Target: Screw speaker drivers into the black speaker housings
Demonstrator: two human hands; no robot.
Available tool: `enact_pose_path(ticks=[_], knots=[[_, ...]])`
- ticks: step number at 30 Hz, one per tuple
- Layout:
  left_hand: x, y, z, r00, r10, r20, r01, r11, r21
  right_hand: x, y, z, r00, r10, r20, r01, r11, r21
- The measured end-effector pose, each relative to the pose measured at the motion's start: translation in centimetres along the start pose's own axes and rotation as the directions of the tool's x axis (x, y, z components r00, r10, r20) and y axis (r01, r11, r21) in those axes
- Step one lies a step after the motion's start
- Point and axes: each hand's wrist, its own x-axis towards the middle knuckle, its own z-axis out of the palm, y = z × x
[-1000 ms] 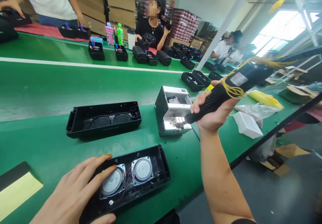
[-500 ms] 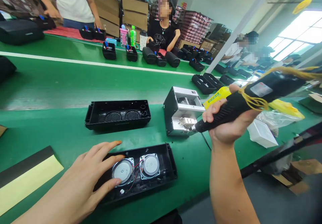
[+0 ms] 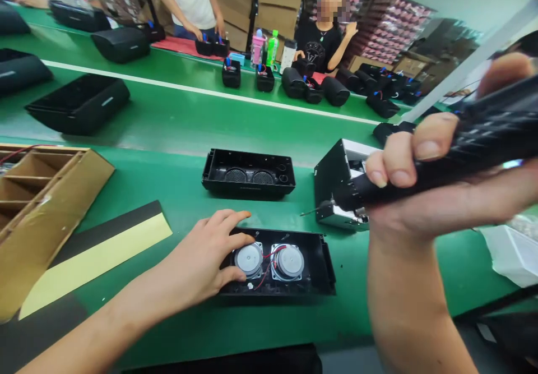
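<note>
Speakers (image 3: 290,261), two, sit in one black case (image 3: 313,264) on the green table (image 3: 260,329), one second case (image 3: 247,189) beyond. Left hand (image 3: 208,253) has fingers spread around one speaker; right hand (image 3: 445,214) wraps its fingers around one screwdriver (image 3: 491,127).

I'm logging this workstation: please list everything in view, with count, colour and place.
worktop: one, green, foreground
near casing: one, black, foreground
speaker drivers: two, grey, inside it
far casing: one, black, beyond
machine: one, black-silver, right
power tool: one, black, right
divided box: one, brown, left
strip: one, yellow, left
tub: one, white, right edge
drink containers: three, pink, green, white, far
other casings: many, black, left and far
cartons: several, brown, background
co-workers: several, white or black tops, far
left hand: one, at near casing
right hand: one, holding power tool
</note>
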Motion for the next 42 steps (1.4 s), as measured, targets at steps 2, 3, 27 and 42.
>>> enact_pose_path(ticks=[2,3,27,42], knots=[[-0.1,0.0,0.0,1.0,0.002,-0.007,-0.002,1.0,-0.015,-0.3,1.5,1.6,0.999,0.043,0.02,-0.043,0.999,0.021],[-0.1,0.0,0.0,1.0,0.006,-0.014,-0.006,1.0,-0.023,-0.6,2.2,2.3,0.998,0.06,0.026,-0.06,0.998,0.021],[0.6,-1.5,0.7,0.992,0.119,-0.049,-0.12,0.993,-0.004,-5.8,9.2,4.2,0.946,0.277,0.169,-0.277,0.961,-0.027],[0.6,-1.9,0.8,0.983,0.168,-0.079,-0.168,0.986,0.018,-6.0,8.8,3.1,0.872,0.356,0.336,-0.383,0.923,0.018]])
